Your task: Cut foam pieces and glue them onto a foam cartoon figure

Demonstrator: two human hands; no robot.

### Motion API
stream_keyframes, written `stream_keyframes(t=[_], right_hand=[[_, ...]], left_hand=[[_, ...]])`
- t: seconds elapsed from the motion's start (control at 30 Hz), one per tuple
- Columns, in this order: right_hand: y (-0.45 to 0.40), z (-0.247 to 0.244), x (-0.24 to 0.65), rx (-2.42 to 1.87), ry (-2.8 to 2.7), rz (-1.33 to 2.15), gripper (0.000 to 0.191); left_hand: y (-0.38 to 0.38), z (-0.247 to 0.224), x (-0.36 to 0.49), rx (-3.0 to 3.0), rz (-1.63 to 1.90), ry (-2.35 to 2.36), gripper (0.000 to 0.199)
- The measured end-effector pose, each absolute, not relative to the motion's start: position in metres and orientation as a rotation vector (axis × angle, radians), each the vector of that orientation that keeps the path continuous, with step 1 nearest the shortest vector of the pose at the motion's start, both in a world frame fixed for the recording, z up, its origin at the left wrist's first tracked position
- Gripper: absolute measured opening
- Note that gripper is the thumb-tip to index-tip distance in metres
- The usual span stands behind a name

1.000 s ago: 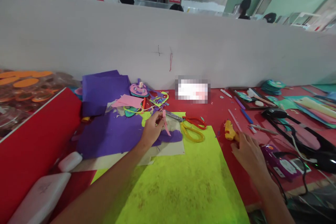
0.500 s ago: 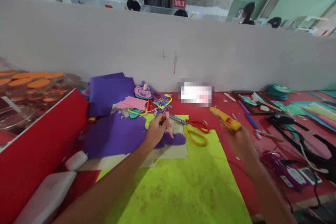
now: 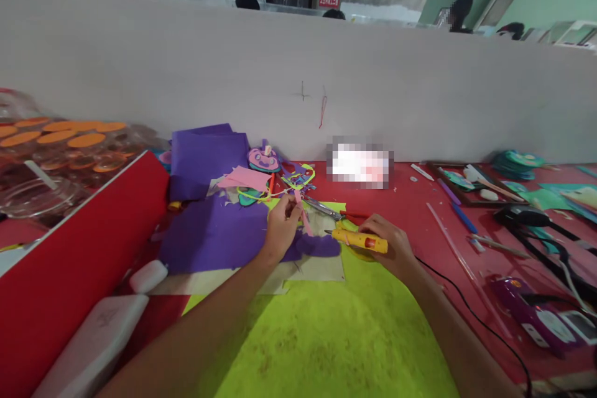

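Note:
Between its fingertips my left hand [image 3: 282, 227] pinches a narrow pink strip [image 3: 306, 222], held over the purple and cream sheets. My right hand [image 3: 389, 241] is wrapped round a yellow glue gun [image 3: 358, 240], whose dark tip points left toward the strip without touching it. Scissors [image 3: 325, 209] with red and yellow handles lie behind the gun, their handles partly hidden by it and my right hand. A purple sheet [image 3: 209, 239] lies left of my left hand. The large lime-green sheet [image 3: 298, 336] spreads beneath my forearms.
Pink pieces [image 3: 246, 178] and coloured scraps lie behind my left hand. At left are a red panel [image 3: 107, 242] and a white case [image 3: 100, 329]. A dark tray [image 3: 476, 185], a purple device [image 3: 527, 311] and a black cable [image 3: 471, 306] are at right. A grey partition [image 3: 233, 68] stands behind.
My right hand has moved left with the yellow glue gun, bringing its tip near the pink strip. My left hand still holds the strip. The view has shifted slightly.

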State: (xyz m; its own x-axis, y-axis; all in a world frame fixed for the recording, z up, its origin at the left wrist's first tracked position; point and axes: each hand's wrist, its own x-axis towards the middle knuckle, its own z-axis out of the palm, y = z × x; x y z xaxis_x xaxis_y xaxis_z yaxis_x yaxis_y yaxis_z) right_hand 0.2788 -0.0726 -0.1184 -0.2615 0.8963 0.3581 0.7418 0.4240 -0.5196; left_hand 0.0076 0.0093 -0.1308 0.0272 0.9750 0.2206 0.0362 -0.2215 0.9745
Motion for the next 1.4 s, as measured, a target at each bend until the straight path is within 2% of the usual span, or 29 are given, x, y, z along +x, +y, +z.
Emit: stream_keyframes(t=[0.13,0.53,1.07,1.4], right_hand=[[-0.076,-0.115,0.270,-1.399,-2.182,0.228,0.015],[-0.073,-0.120,0.266,-1.480,-2.242,0.155,0.016],[-0.072,-0.117,0.264,-1.507,-2.240,0.198,0.020],[-0.072,-0.112,0.262,-1.502,-2.243,0.207,0.020]], left_hand=[[0.009,-0.131,0.007,1.406,1.333,1.092,0.016],[0.010,-0.132,0.008,1.450,1.278,1.060,0.016],[0.008,-0.130,0.010,1.410,1.268,1.026,0.022],[0.008,-0.130,0.011,1.392,1.258,1.013,0.019]])
